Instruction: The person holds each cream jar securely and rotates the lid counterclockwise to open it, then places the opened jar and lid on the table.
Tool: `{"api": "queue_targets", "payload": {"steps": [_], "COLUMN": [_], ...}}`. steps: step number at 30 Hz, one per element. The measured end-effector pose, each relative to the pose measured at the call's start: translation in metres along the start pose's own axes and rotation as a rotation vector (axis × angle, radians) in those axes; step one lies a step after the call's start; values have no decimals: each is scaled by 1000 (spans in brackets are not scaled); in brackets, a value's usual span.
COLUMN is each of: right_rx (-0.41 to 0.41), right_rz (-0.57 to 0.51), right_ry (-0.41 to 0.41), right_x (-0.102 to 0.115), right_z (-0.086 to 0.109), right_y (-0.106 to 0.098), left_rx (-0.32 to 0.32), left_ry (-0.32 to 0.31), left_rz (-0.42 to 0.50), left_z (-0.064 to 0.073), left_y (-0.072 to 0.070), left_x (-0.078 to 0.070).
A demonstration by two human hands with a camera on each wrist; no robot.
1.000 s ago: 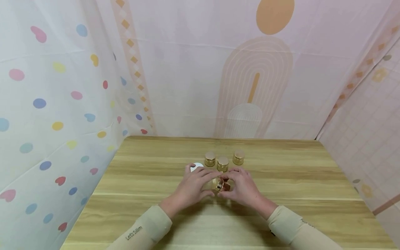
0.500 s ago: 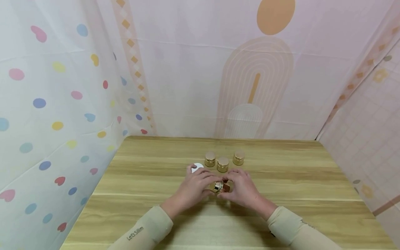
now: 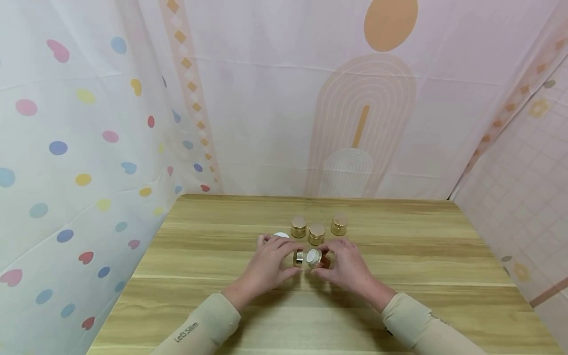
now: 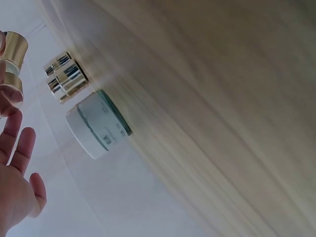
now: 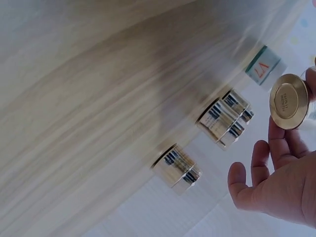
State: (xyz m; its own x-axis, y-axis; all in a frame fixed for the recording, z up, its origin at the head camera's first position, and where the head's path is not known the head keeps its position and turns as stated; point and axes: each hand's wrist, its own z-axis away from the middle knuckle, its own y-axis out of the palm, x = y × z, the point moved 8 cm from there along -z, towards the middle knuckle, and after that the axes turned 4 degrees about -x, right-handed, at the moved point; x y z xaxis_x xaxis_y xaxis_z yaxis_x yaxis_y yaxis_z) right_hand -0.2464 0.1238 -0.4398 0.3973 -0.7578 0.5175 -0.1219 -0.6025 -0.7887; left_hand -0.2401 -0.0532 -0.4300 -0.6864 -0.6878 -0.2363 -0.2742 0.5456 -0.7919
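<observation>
Low centre of frame: left hand (image 3: 268,261) pinches a short, shiny gold cylindrical lid (image 3: 299,258); right hand (image 3: 348,261) pinches a small round gold jar with a white top (image 3: 313,258), tilted toward the lid, just apart from it. Judgement: grip the jar's sides steadily, tip its mouth upward, move the lid squarely along the jar's axis, avoid squeezing the rim.

head view looking down, 2 wrist close-ups
</observation>
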Motion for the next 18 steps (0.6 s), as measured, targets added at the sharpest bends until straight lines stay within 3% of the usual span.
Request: {"api": "queue_targets", "payload": {"steps": [8, 12, 18], "right_rx": [26, 45, 63], "right_rz": [-2, 29, 8], "right_ry": [32, 95, 173], "right_x": [-10, -26, -56], "right_z": [-1, 0, 4], "right_y": [-3, -13, -36], "left_rx": [-15, 72, 243], "left_ry": [-8, -63, -154], "left_rz": [0, -38, -122], "left_z": [2, -1, -14], "left_y": [-2, 8, 39], "left_x": [0, -7, -31]}}
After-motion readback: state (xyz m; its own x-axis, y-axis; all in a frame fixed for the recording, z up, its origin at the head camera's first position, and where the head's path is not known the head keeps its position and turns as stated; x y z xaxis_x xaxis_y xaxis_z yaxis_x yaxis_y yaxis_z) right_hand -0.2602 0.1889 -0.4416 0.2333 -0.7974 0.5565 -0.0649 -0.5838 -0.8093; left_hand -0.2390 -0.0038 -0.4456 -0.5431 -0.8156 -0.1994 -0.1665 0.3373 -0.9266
